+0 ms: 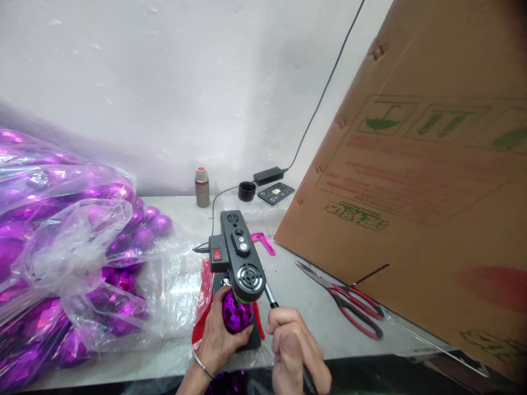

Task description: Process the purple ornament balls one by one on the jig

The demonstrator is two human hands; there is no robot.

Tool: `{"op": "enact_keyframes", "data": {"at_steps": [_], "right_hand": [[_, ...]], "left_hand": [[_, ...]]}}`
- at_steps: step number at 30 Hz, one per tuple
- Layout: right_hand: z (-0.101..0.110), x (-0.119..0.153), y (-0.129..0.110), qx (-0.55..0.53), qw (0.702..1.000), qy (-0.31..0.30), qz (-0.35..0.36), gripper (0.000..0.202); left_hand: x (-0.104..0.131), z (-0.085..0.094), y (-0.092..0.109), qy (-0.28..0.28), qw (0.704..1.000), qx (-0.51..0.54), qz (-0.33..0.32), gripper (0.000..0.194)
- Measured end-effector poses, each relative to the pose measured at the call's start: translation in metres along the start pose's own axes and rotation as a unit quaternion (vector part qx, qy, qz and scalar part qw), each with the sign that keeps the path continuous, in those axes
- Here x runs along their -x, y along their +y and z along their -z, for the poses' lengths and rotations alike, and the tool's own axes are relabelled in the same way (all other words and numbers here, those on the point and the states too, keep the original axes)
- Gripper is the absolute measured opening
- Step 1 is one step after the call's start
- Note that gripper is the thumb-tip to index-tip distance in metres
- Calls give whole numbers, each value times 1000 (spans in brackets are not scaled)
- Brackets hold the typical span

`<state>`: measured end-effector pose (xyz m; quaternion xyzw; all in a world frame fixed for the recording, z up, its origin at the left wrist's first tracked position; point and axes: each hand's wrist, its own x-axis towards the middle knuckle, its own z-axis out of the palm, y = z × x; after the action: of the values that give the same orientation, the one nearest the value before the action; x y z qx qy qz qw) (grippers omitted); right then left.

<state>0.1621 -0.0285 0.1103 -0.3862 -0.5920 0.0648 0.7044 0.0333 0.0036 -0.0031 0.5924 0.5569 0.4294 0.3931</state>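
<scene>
A shiny purple ball (pixel 237 314) is held by my left hand (pixel 220 334), its thumb and fingers curved around the ball's lower and left sides. The ball's top touches the underside of a black press-like device (pixel 242 247) with a red switch on its left. My right hand (pixel 294 345) is closed around the black grip of a metal lever (pixel 270 294) that runs up to the device's right side. Red material (pixel 201 307) lies under and beside the device's base.
Purple balls in clear plastic bags (pixel 66 247) fill the left. A large cardboard box (pixel 411 164) leans in on the right, with red-handled scissors (pixel 349 302) beside it. Behind stand a bottle (pixel 202 187), a black cup (pixel 246 191) and a power adapter (pixel 268 175).
</scene>
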Motion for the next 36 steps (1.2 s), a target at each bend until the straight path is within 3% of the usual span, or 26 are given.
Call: {"op": "enact_keyframes", "data": {"at_steps": [11,18,30,36], "right_hand": [[-5,4,8,6,999,36,22,40],[-1,7,9,5,1000,13,14,41],[-13,1,6,4,997,79,19,50],[-14,-3,5,1,996,78,34,52]], "left_hand": [[-1,-4,-3,5,1000,-17,-8,79],[-3,-7,-4,4,1000,-14,-5,81],[-4,-9,-2,12,1000,-1,5,81],[-5,-8,-1,2,1000,-4,5,80]]}}
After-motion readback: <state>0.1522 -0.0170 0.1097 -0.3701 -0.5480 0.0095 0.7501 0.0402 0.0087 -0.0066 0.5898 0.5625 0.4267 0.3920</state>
